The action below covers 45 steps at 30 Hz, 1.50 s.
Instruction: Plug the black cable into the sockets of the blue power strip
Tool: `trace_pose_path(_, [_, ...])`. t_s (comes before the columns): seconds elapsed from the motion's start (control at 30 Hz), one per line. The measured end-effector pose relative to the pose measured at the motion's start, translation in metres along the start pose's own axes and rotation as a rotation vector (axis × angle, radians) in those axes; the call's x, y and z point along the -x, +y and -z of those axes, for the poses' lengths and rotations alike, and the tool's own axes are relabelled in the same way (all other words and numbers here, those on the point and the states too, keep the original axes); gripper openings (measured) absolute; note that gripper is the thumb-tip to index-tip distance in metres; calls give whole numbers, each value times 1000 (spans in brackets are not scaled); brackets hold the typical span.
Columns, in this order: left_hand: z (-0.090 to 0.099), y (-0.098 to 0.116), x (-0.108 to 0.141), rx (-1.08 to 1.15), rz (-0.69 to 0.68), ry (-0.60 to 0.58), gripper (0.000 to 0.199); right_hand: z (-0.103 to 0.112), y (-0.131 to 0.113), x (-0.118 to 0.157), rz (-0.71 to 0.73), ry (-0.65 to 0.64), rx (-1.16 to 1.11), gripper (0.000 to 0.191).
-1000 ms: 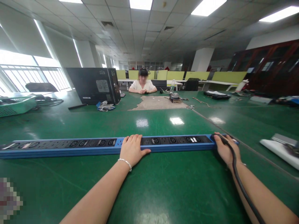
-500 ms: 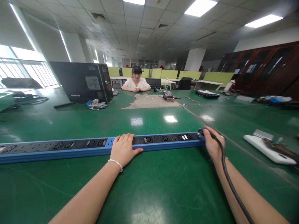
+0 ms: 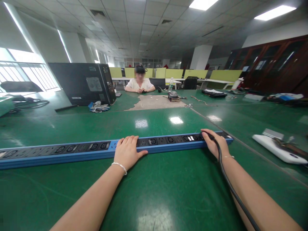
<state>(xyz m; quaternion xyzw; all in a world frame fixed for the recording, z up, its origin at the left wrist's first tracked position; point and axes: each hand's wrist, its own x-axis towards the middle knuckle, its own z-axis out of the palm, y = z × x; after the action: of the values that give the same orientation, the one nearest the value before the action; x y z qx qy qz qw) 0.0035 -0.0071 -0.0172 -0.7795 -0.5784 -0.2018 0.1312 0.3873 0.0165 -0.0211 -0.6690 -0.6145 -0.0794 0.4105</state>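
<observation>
A long blue power strip with black sockets lies across the green table. My left hand is closed over its middle, fingers on top and thumb along the near side. Toward the strip's right end, my right hand pinches the plug of a black power cord. The plug is at the sockets just right of two small white marks. My fingers mostly cover it, so I cannot tell whether it is seated. The cord runs down over my right forearm.
A black computer case stands at the back left, with work gloves beside it. Across the table sits a person near a water bottle. On the right lies a white device.
My right hand has moved left along the strip with the plug, uncovering the strip's right end. My left hand has stayed in place on the strip.
</observation>
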Motion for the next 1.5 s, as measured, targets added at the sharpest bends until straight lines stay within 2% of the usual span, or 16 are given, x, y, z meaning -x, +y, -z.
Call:
trace_pose_path(0.27, [1,1,0,-3,4,-2,66,-3,5,6,55,4,6,41])
trace_pose_path(0.47, [-1,-1,0,-8,-3,3,67,-8,1,8,-22,102,-113,38])
trace_pose_path(0.6, [-1,-1,-1,-8,1,-5,66,-2,-14,2,-76,365,-275,41])
trace_pose_path(0.67, [0,-1,-1,0,1,-9,65,0,-28,2,-79,416,-379,41])
trace_pose_path(0.8, [0,-1,-1,2,3,-7,65,-11,-65,12,-30,74,-531,37])
trace_pose_path(0.87, [0,-1,-1,0,4,-6,65,-21,-81,18,-32,-4,-543,36])
trace_pose_path(1.03, [0,0,-1,5,4,-10,65,-34,-100,24,18,-39,-439,34])
trace_pose_path(1.33, [1,1,-1,6,12,-15,64,-33,-102,27,70,-56,-282,31])
trace_pose_path(1.5, [0,0,0,8,8,-3,64,-36,-102,32,108,-17,-121,30])
